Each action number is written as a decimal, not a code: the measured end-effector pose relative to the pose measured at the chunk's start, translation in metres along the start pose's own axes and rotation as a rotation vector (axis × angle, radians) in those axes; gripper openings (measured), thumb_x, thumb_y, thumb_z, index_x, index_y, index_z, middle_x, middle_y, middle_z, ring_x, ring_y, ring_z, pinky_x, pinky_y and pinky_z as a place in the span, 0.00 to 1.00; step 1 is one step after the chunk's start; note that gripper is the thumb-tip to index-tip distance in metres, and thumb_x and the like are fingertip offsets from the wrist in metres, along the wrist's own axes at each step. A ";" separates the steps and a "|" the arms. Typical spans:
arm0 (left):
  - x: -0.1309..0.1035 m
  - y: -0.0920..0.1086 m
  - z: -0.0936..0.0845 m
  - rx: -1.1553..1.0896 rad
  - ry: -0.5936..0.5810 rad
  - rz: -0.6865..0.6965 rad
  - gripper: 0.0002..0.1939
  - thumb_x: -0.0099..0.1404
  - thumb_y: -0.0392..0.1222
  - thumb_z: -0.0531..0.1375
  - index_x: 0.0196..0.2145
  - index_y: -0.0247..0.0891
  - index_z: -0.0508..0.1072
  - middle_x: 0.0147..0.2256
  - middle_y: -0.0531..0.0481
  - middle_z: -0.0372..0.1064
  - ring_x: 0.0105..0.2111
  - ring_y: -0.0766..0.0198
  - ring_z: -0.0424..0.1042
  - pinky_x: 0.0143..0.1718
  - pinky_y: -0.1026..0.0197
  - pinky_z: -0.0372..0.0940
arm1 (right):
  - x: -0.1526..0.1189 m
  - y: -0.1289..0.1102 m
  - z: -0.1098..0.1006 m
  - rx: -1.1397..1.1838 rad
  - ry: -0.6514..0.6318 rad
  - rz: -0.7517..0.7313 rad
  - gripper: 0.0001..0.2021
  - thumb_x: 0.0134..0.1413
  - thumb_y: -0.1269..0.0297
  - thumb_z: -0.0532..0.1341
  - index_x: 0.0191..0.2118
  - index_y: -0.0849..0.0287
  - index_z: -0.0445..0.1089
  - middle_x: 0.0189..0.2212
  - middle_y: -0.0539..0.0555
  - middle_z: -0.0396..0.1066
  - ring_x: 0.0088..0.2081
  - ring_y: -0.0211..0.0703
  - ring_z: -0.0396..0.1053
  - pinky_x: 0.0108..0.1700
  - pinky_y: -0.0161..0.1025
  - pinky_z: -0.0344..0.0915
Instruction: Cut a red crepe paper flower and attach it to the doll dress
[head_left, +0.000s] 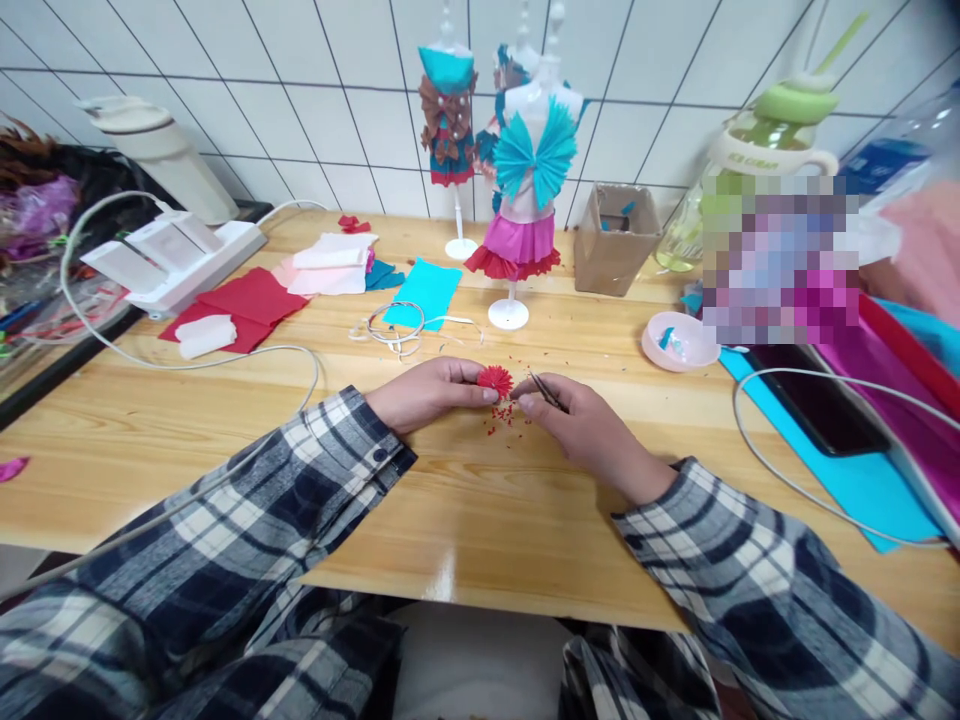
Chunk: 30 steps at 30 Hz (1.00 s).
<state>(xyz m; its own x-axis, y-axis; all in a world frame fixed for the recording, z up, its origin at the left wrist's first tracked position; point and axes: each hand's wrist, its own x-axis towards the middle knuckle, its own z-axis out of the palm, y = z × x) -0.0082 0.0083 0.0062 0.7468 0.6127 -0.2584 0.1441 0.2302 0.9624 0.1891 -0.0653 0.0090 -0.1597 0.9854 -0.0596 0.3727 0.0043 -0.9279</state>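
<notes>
My left hand (439, 390) pinches a small round red paper flower (495, 380) with a fringed, pleated edge. Close to its right side, my right hand (574, 420) has its fingers closed around small dark scissors (550, 391), mostly covered by the fingers. Tiny red paper clippings (501, 412) are scattered on the table just below the flower. Behind both hands stands a white mini dress form (531, 195) wearing a turquoise pleated paper bow and a pink skirt with a red hem.
Red crepe paper (255, 305), a turquoise sheet (424, 293) and a coil of cord (396, 322) lie back left. A cardboard box (616, 240), pink bowl (679, 342) and black phone (817, 400) are right. A white cable (300, 350) crosses by my left sleeve.
</notes>
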 end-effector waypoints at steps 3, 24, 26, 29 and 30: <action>0.001 0.002 0.003 0.260 -0.004 0.034 0.13 0.58 0.46 0.62 0.36 0.34 0.75 0.35 0.48 0.73 0.36 0.62 0.70 0.43 0.58 0.64 | 0.003 0.002 0.003 0.036 0.057 0.001 0.14 0.55 0.55 0.56 0.40 0.60 0.71 0.29 0.49 0.69 0.31 0.38 0.65 0.34 0.35 0.60; 0.004 -0.002 0.010 0.311 0.253 0.078 0.14 0.59 0.50 0.60 0.30 0.34 0.73 0.28 0.49 0.71 0.30 0.63 0.68 0.35 0.62 0.63 | 0.015 0.009 0.012 0.139 0.109 0.137 0.16 0.49 0.58 0.61 0.42 0.62 0.68 0.32 0.53 0.71 0.30 0.38 0.66 0.35 0.37 0.63; 0.004 -0.002 0.012 0.317 0.314 0.074 0.14 0.59 0.50 0.60 0.30 0.34 0.74 0.28 0.49 0.71 0.30 0.63 0.68 0.35 0.62 0.63 | 0.016 0.008 0.012 0.119 0.135 0.161 0.12 0.48 0.58 0.62 0.35 0.62 0.68 0.29 0.52 0.70 0.30 0.38 0.65 0.35 0.37 0.63; 0.000 -0.002 0.011 0.298 0.419 0.092 0.13 0.59 0.49 0.60 0.29 0.34 0.73 0.28 0.49 0.70 0.31 0.63 0.68 0.35 0.62 0.63 | 0.013 0.005 0.009 0.117 0.184 0.165 0.12 0.51 0.56 0.60 0.35 0.62 0.66 0.28 0.51 0.68 0.28 0.37 0.65 0.33 0.36 0.64; -0.002 -0.002 0.009 0.285 0.464 0.110 0.13 0.60 0.49 0.60 0.29 0.35 0.73 0.28 0.49 0.70 0.31 0.63 0.68 0.36 0.62 0.63 | 0.011 0.004 0.007 0.083 0.205 0.153 0.13 0.53 0.56 0.58 0.37 0.62 0.66 0.28 0.51 0.69 0.29 0.38 0.66 0.33 0.36 0.64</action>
<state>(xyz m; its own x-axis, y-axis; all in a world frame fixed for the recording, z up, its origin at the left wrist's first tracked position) -0.0037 -0.0003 0.0052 0.4120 0.9053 -0.1029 0.2993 -0.0279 0.9537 0.1824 -0.0557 0.0017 0.0840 0.9875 -0.1337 0.3011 -0.1530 -0.9412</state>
